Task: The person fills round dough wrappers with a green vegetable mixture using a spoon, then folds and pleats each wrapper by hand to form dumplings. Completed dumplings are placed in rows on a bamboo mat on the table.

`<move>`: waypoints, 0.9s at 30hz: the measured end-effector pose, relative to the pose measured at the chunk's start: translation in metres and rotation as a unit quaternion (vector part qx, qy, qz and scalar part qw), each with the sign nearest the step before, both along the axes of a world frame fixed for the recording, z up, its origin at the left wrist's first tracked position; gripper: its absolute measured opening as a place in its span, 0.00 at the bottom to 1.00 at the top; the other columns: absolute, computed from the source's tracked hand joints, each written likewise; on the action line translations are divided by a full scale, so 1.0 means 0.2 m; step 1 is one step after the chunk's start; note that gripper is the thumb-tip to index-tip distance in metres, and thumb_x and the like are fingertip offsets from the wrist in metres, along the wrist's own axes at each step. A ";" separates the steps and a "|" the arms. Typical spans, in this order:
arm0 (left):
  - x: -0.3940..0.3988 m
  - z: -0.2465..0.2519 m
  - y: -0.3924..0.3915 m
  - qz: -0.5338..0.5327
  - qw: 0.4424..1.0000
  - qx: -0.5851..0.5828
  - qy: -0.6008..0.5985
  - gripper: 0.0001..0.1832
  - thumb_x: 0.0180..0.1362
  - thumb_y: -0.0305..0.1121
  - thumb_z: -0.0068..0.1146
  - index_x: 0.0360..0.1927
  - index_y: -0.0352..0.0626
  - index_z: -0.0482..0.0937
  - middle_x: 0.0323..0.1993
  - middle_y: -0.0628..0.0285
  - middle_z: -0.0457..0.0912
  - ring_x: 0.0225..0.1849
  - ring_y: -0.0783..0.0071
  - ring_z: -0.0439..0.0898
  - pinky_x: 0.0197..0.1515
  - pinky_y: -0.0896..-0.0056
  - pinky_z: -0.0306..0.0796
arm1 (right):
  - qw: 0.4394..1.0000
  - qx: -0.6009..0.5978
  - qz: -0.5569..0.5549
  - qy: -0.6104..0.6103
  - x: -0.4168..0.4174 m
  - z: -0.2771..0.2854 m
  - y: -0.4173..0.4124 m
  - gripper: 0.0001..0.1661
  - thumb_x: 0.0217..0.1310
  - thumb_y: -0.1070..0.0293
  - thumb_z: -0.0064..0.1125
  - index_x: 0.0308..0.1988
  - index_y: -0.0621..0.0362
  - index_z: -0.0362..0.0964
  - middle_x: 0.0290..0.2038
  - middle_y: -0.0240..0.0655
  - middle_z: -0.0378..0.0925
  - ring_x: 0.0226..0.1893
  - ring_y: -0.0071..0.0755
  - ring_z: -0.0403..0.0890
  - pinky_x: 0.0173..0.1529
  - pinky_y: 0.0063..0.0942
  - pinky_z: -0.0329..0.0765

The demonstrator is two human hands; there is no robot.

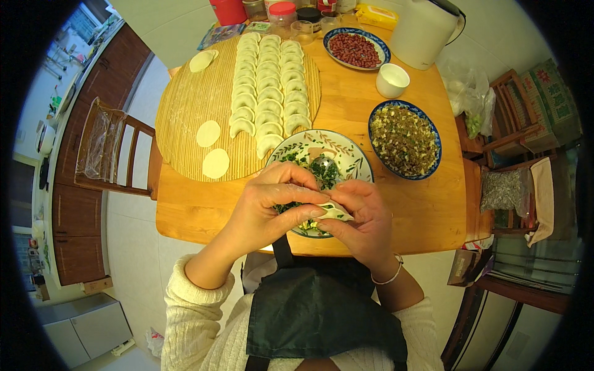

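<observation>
Between the fingers of both my hands is a dumpling (335, 212), its wrapper folded around green and yellow filling that still shows at the edge. My left hand (283, 197) pinches its left end, while my right hand (364, 215) grips its right end. Directly beneath is a leaf-patterned bowl (355, 155) of chopped greens, partly hidden by my hands. A metal spoon (323, 166) rests in that bowl. Beyond it, folded dumplings (269, 92) stand in three rows on a round slatted mat (190, 106). Two flat dough wrappers (216, 163) lie apart on the mat's near left.
More wrappers (202, 60) overlap at the mat's far left. On the right are a blue-rimmed bowl of minced filling (405, 140), a white cup (392, 80), a plate of red beans (355, 50) and an electric kettle (422, 35). Jars (282, 19) line the wall. A wooden chair (118, 148) stands left.
</observation>
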State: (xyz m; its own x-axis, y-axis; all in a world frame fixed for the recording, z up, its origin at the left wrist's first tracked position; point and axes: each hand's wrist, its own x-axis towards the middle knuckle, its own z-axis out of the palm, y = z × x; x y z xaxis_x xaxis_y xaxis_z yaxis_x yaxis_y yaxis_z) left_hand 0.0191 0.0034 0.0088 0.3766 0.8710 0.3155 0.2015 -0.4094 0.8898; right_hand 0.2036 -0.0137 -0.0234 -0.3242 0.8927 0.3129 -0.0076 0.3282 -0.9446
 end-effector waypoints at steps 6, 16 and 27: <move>0.00 0.01 0.00 0.002 1.000 0.010 0.014 0.12 0.39 0.29 0.65 0.32 0.43 0.82 0.30 0.65 0.76 0.34 0.71 0.72 0.37 0.74 0.66 | 0.997 -0.050 0.001 0.060 -0.01 -0.01 -0.02 0.25 0.43 0.77 0.65 0.45 0.66 0.67 0.47 0.38 0.62 0.46 0.28 0.70 0.50 0.22 0.68; 0.00 0.01 0.01 0.012 0.989 0.138 0.056 0.07 0.41 0.29 0.63 0.27 0.45 0.81 0.27 0.66 0.76 0.31 0.68 0.72 0.35 0.70 0.66 | 0.998 0.008 -0.042 -0.041 -0.01 0.02 -0.02 0.23 0.42 0.69 0.67 0.42 0.59 0.73 0.44 0.35 0.67 0.44 0.30 0.73 0.47 0.23 0.71; 0.02 0.02 0.00 0.068 0.970 0.205 0.108 0.11 0.39 0.33 0.64 0.30 0.51 0.81 0.28 0.71 0.75 0.35 0.67 0.70 0.50 0.56 0.59 | 0.997 0.003 -0.059 -0.049 -0.01 0.00 -0.02 0.23 0.41 0.68 0.68 0.41 0.59 0.73 0.44 0.37 0.70 0.44 0.33 0.74 0.47 0.25 0.71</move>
State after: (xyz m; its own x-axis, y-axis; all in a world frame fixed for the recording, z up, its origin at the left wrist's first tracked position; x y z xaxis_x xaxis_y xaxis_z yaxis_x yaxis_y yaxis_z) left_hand 0.0229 0.0037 0.0121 0.3622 0.7355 0.5726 0.4429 -0.6763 0.5886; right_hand 0.2013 -0.0176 -0.0238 -0.2469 0.9244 0.2908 0.1239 0.3277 -0.9366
